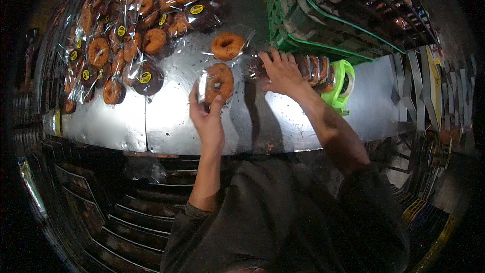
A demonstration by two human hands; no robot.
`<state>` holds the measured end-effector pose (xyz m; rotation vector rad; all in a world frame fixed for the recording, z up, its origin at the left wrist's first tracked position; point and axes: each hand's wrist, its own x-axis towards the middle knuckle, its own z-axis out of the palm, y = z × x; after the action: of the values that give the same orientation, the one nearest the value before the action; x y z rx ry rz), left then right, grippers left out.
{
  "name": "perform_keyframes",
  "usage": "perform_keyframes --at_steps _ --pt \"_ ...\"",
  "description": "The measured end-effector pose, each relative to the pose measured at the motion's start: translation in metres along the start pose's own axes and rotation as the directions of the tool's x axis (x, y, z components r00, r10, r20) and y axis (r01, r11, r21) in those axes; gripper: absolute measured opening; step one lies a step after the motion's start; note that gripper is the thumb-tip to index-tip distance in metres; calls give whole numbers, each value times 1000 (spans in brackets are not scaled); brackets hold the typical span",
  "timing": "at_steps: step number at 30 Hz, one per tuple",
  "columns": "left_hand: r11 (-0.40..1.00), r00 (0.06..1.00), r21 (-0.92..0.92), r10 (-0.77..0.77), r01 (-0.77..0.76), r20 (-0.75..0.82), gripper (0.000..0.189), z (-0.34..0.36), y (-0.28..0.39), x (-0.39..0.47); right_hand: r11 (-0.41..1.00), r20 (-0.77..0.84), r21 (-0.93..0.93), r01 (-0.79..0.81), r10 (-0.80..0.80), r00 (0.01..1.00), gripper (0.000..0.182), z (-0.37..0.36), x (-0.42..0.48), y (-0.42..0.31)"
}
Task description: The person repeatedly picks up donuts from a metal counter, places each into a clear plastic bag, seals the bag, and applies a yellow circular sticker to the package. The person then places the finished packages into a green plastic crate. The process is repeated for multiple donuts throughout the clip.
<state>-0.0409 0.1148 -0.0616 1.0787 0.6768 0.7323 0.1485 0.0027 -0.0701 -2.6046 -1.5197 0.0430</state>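
In my left hand [207, 115] is a golden-brown ring doughnut [224, 75] in a clear plastic wrapper, gripped by its near edge with the thumb on top. Just beyond it, another wrapped ring doughnut [234, 51] lies flat on the metal tabletop [182, 121]. My right hand [282, 70] reaches over the left end of a row of wrapped doughnuts [313, 69] standing on edge, its fingers curled around a dark one [254, 68]. The palm and fingers partly hide that end. Against the row's right end stands a bright green tape dispenser [336, 94] with a tape roll.
A large heap of wrapped doughnuts [132, 43], some dark and with yellow stickers, spreads over the table's left and back. A green plastic crate [288, 40] stands behind the row. Stacked dark trays [140, 212] sit below the front edge, and metal slats [413, 87] at the right.
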Motion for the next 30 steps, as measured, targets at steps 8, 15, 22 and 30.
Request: perform_keyframes --at_steps 8,15,22,30 --pt "765 788 493 32 -415 615 81 70 -85 25 954 -6 -289 82 -88 996 46 -99 -5 1" --pt "18 875 892 208 -451 438 80 50 -40 128 939 113 251 -235 212 971 42 -107 -57 -15" --pt "926 747 375 -225 -34 625 74 19 6 113 447 115 832 -328 440 891 55 -31 -64 -54" --pt "855 860 -100 -497 508 118 41 14 -1 6 270 -111 962 -24 475 873 46 1 -74 -84"
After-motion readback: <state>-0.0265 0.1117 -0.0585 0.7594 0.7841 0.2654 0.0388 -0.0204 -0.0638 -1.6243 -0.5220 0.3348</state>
